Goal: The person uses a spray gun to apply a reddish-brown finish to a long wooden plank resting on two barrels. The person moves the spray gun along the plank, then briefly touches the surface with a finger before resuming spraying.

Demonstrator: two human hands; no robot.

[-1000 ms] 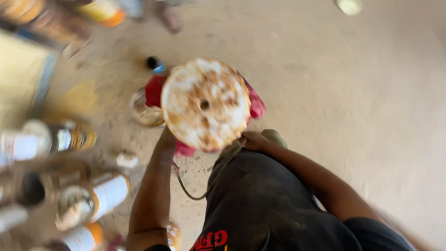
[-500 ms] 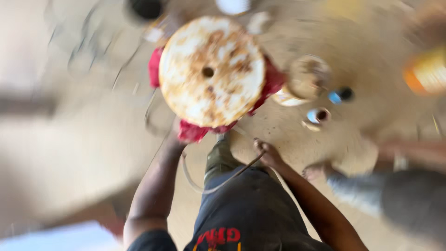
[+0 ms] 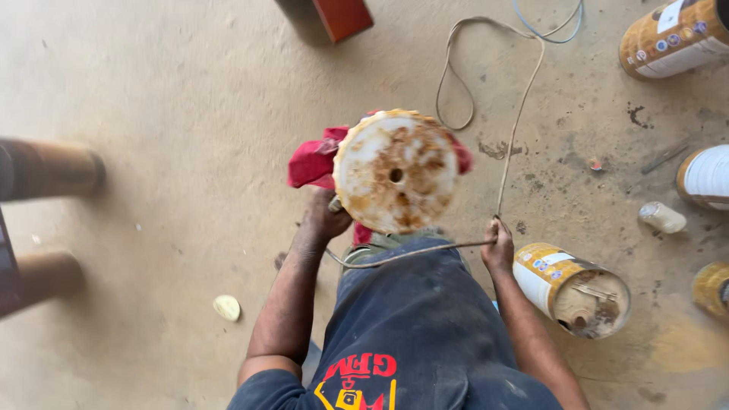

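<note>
A round polishing pad (image 3: 396,170), white with brown stains and a centre hole, faces up at me in the head view. A red cloth (image 3: 313,161) is wrapped behind it. My left hand (image 3: 324,219) grips the tool under the pad's lower left edge. My right hand (image 3: 497,247) is closed on the tool's beige power cord (image 3: 510,144), which runs from my lap up across the floor and loops at the top. My dark trousers fill the lower middle.
An open paint can (image 3: 575,287) lies on its side right of my right hand. More cans (image 3: 672,36) and a small bottle (image 3: 662,217) sit at the right. Wooden legs (image 3: 47,170) stand at the left, a red block (image 3: 343,17) at top. A small pale lid (image 3: 226,307) lies lower left.
The view has swung round and steadied, so the cans now lie on the right. My right hand has taken hold of the cord. The left hand still holds the tool.
</note>
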